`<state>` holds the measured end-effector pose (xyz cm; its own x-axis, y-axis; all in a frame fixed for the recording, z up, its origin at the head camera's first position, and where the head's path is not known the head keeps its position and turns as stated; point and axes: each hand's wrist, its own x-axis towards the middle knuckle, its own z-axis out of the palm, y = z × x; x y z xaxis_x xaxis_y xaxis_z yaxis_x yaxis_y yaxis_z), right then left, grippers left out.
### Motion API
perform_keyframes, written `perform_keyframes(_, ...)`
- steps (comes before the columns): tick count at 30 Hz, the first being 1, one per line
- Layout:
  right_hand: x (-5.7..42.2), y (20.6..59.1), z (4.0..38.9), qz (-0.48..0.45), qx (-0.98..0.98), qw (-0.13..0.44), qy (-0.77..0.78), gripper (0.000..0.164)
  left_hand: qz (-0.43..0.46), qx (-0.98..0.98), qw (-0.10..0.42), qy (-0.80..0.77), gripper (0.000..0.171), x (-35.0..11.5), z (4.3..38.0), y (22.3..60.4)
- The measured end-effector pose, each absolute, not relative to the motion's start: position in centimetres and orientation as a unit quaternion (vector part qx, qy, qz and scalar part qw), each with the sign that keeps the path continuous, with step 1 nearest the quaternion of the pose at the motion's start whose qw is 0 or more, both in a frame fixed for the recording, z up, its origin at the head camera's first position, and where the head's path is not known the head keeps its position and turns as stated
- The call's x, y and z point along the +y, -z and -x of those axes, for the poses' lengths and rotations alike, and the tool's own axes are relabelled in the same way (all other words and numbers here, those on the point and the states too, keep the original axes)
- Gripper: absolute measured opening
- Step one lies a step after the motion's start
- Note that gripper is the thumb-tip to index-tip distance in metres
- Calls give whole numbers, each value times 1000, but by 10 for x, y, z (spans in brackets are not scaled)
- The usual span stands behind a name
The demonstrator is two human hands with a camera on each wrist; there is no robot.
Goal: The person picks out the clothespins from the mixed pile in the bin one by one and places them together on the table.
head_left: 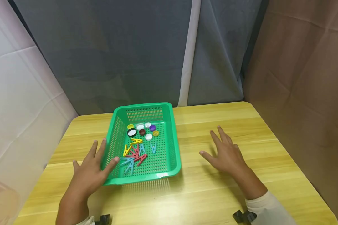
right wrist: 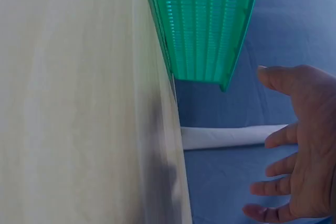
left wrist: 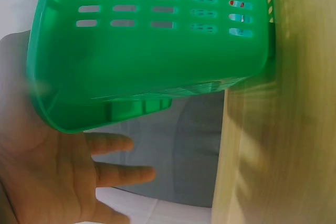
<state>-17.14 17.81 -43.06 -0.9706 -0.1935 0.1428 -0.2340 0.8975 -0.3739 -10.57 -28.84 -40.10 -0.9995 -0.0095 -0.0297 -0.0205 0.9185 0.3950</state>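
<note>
A green plastic basket [head_left: 173, 140] with slotted walls sits on the table, left of the middle. My left hand [head_left: 88, 172] is at its near left corner, fingers spread, the thumb reaching over the rim. In the left wrist view the fingers extend past the basket's outer wall [left wrist: 147, 59]. Inside, toward the front, lie yellow, red and blue clothespins [head_left: 141, 159]. Farther back are several bottle caps [head_left: 148, 137], white, purple, yellow, dark red and black-rimmed. My right hand [head_left: 228, 156] hovers over the table to the right, fingers apart, holding nothing.
The light wood table [head_left: 214, 193] runs up to a grey curtain [head_left: 115, 56] at the back. A white cloth wall [head_left: 22, 78] stands on the left and a brown one [head_left: 304, 78] on the right. Each wrist wears a small black device [head_left: 244, 216].
</note>
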Motion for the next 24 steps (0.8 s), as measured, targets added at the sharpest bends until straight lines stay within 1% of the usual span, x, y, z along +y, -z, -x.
perform_keyframes(5,171,425,172,-132,-959,49,-245,90,-6,971,28,-239,91,-290,106,404)
perform_keyframes(10,163,414,177,-155,-928,17,-339,82,-25,957,30,-287,91,-294,107,408)
perform_keyframes(14,155,402,183,-174,-904,11,-391,75,-49,941,20,-334,90,-297,107,410)
perform_keyframes(18,144,390,190,-181,-894,4,-409,75,-77,917,12,-391,90,-299,108,414)
perform_keyframes(24,126,376,201,-182,-880,-14,-438,76,-90,892,33,-442,98,-302,106,419)
